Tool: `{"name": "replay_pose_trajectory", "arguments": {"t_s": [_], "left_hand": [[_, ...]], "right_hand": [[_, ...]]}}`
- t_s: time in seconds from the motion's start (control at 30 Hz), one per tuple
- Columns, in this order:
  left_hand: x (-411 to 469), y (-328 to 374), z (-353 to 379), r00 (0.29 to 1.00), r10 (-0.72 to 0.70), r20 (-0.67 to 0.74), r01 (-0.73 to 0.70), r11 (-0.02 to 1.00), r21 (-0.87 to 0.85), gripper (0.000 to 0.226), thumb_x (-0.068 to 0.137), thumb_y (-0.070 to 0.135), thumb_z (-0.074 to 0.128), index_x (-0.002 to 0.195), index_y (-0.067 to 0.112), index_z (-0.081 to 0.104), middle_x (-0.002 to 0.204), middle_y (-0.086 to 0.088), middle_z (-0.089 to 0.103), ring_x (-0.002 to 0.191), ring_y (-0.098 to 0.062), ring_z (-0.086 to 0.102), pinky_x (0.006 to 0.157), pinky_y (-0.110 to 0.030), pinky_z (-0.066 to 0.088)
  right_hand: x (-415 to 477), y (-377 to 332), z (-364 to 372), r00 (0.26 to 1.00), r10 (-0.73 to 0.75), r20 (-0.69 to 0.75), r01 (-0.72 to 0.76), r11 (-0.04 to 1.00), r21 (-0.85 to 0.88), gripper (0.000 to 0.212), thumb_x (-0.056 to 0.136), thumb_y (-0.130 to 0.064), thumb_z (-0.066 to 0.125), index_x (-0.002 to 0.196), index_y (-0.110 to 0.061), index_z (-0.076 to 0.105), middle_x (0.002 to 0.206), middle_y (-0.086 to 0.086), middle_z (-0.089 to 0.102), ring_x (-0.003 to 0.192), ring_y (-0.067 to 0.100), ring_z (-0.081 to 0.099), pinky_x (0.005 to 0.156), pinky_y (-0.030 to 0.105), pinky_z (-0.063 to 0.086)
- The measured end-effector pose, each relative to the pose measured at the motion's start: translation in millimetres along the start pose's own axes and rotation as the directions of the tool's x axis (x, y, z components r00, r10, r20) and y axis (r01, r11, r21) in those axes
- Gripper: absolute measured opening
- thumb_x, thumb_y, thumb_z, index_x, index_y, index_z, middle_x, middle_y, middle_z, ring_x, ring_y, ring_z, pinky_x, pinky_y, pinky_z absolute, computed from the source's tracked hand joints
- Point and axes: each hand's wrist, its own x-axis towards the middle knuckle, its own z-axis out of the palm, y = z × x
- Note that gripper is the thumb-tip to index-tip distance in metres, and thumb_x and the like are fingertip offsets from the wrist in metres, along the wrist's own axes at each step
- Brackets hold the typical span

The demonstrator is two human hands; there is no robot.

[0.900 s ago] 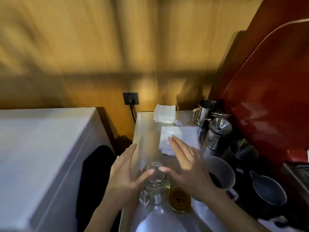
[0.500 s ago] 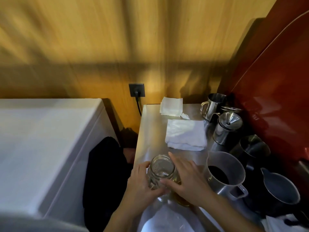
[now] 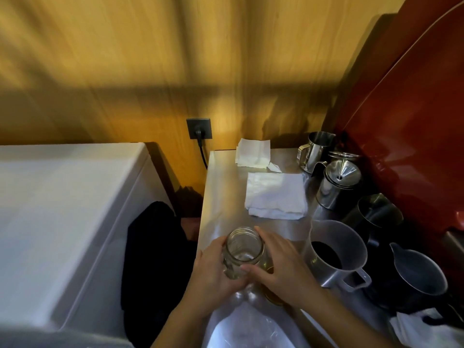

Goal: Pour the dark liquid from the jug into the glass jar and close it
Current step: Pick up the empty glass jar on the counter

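Observation:
An open, empty glass jar stands upright on the steel counter, near its left edge. My left hand wraps its left side and my right hand wraps its right side. Mostly hidden under my right hand lies a gold lid. Just right of that hand stands a translucent jug with dark liquid at its bottom, handle toward me.
White folded cloths lie further back. Steel pitchers and dark jugs crowd the right side by a red appliance. A white chest stands left, with a wall socket behind.
Both hands went from hovering around the jar with fingers spread to closing on its sides. My head view shifted so the counter sits further right.

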Motion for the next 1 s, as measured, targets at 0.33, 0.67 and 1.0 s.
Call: {"name": "replay_pose_trajectory", "arguments": {"t_s": [0.33,0.67,1.0], "left_hand": [[31,-11,-25,0.936,0.110,0.333,-0.100,0.994,-0.047,0.086,0.060,0.024,0.091,0.130,0.036,0.044,0.124,0.004,0.046,0.111,0.008,0.045,0.096,-0.010,0.038],[32,-12,-24,0.932,0.097,0.350,-0.067,0.993,-0.097,0.101,0.046,0.034,0.087,0.134,0.020,0.041,0.124,0.001,0.046,0.118,-0.012,0.048,0.102,-0.025,0.040],[34,-16,-21,0.925,0.128,0.359,-0.046,0.973,-0.226,0.085,0.037,0.042,0.084,0.114,0.048,0.048,0.120,0.009,0.057,0.106,0.009,0.055,0.081,-0.005,0.040]], "right_hand": [[-8,2,3,0.999,0.040,-0.037,-0.041,0.999,-0.028,0.069,0.076,-0.060,0.058,0.133,-0.027,0.034,0.127,-0.006,0.049,0.103,-0.002,0.032,0.090,0.025,0.029],[-12,-9,-12,0.998,0.001,-0.057,-0.010,0.987,-0.159,0.065,0.082,-0.054,0.058,0.133,-0.021,0.036,0.132,0.001,0.048,0.113,0.009,0.032,0.084,0.017,0.019],[-55,4,-55,0.930,0.163,-0.330,-0.243,0.945,-0.219,0.058,0.084,-0.047,0.059,0.129,-0.014,0.046,0.127,0.007,0.055,0.115,0.021,0.045,0.094,0.033,0.032]]}}
